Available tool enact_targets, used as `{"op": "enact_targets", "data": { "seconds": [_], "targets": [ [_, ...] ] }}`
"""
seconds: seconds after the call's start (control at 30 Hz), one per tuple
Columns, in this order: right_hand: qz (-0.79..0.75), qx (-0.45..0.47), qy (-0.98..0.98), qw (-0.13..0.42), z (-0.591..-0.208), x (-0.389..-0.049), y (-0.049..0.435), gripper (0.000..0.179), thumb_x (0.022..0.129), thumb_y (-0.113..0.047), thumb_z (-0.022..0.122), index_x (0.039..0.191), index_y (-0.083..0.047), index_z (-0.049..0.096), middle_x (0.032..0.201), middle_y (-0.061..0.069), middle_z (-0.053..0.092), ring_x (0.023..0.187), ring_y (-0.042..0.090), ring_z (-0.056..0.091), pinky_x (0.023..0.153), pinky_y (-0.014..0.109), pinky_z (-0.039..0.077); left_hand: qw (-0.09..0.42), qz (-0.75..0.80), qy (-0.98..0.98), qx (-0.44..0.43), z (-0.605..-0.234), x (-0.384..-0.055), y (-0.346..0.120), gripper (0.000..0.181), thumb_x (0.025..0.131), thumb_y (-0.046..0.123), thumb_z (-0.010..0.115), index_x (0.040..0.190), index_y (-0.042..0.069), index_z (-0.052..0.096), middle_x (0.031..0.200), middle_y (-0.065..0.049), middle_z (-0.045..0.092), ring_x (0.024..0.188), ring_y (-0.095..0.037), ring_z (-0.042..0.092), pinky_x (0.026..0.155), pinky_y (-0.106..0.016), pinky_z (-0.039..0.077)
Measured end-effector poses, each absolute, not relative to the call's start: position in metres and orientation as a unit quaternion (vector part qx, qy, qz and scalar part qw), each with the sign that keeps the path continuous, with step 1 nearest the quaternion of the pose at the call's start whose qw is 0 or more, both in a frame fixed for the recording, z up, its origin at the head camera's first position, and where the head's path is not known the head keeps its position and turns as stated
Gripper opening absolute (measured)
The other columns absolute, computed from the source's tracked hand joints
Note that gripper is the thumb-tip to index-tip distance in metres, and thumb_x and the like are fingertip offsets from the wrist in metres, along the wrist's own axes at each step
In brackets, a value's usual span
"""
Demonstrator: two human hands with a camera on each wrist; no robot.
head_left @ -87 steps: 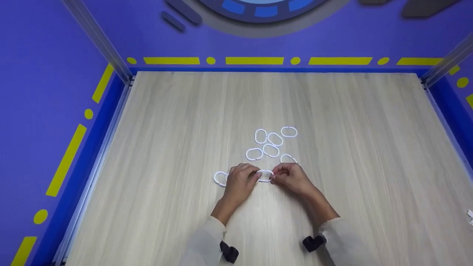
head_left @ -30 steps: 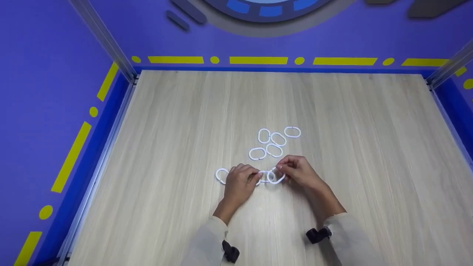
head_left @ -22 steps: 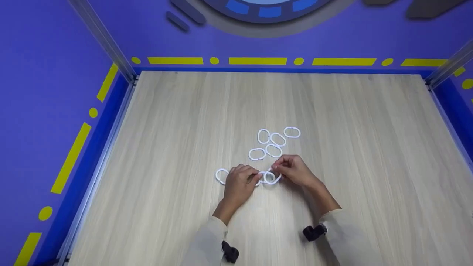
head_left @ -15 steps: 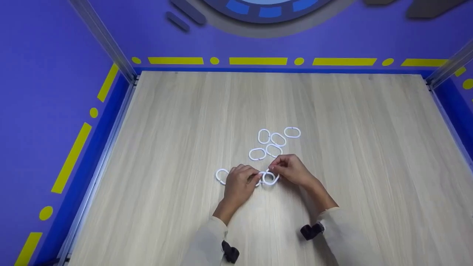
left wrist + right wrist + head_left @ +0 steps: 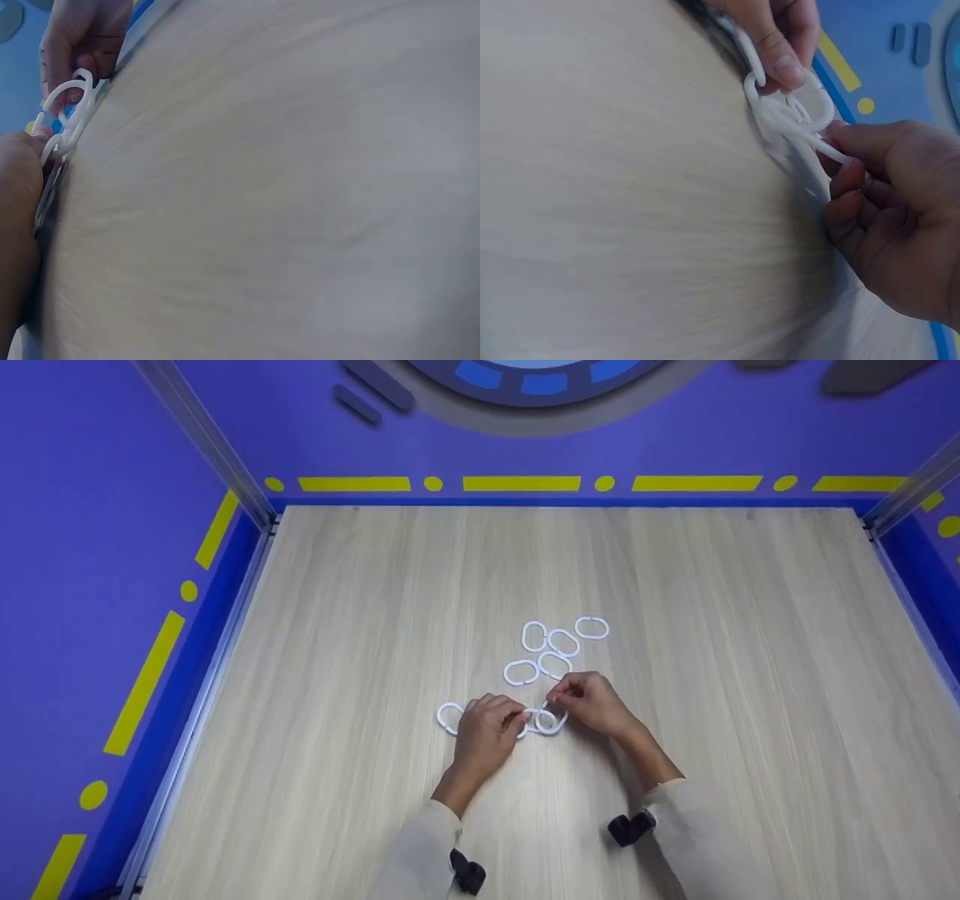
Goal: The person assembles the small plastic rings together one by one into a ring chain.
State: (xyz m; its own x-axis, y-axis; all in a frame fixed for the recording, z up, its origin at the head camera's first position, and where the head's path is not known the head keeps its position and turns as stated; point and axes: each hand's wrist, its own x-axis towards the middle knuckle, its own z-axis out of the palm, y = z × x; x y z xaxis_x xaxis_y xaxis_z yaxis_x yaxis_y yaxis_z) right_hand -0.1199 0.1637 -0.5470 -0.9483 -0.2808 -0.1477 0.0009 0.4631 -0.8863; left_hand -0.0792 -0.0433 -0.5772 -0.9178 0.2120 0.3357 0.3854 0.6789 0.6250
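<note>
My left hand (image 5: 487, 731) rests low over the table and pinches a white oval plastic ring (image 5: 532, 710) between thumb and fingers. Another ring's edge shows under those fingertips, and a ring (image 5: 440, 714) sticks out at the hand's left side. With thumb and index finger my right hand (image 5: 596, 705) pinches a second white ring (image 5: 551, 733), which overlaps the left hand's ring at its right end. In the right wrist view both hands' fingertips are close together, and the right-hand ring's end (image 5: 829, 152) runs between thumb and finger; whether the two rings are linked I cannot tell.
Several loose white rings lie beyond the hands, among them a near-left ring (image 5: 517, 661) and a far-right ring (image 5: 592, 618). The wooden table (image 5: 360, 607) is bounded by blue-purple panels (image 5: 90, 547) with yellow marks.
My right hand has left the middle ring's end, picked up a loose ring from the table and brought it over that end. Lately it shifted slightly left. My left hand has stayed in place.
</note>
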Motion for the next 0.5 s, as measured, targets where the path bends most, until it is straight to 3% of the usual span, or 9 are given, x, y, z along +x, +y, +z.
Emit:
{"op": "enact_targets", "data": {
  "seconds": [0.23,0.5],
  "targets": [
    [-0.596,-0.009,0.793,0.127,-0.553,-0.117,0.178,0.008,0.092,0.007,0.064,0.096,0.013,0.065,0.082,0.006,0.07,0.07,0.005,0.058,0.062,0.017,0.047,0.116,-0.351,-0.918,-0.145,-0.578,-0.079,-0.042,0.017,0.095,0.03,0.07,0.099,0.017,0.078,0.094,0.007,0.077,0.089,-0.014,0.066,0.083,-0.033,0.047],
    [-0.611,0.007,0.77,0.183,-0.553,-0.103,0.197,0.022,0.094,0.003,0.062,0.112,0.015,0.064,0.089,0.005,0.075,0.073,0.005,0.067,0.065,0.019,0.056,0.12,-0.313,-0.925,-0.18,-0.576,-0.078,-0.046,0.023,0.102,0.03,0.061,0.101,0.017,0.079,0.096,0.005,0.073,0.091,-0.015,0.064,0.082,-0.034,0.047]
  ]
}}
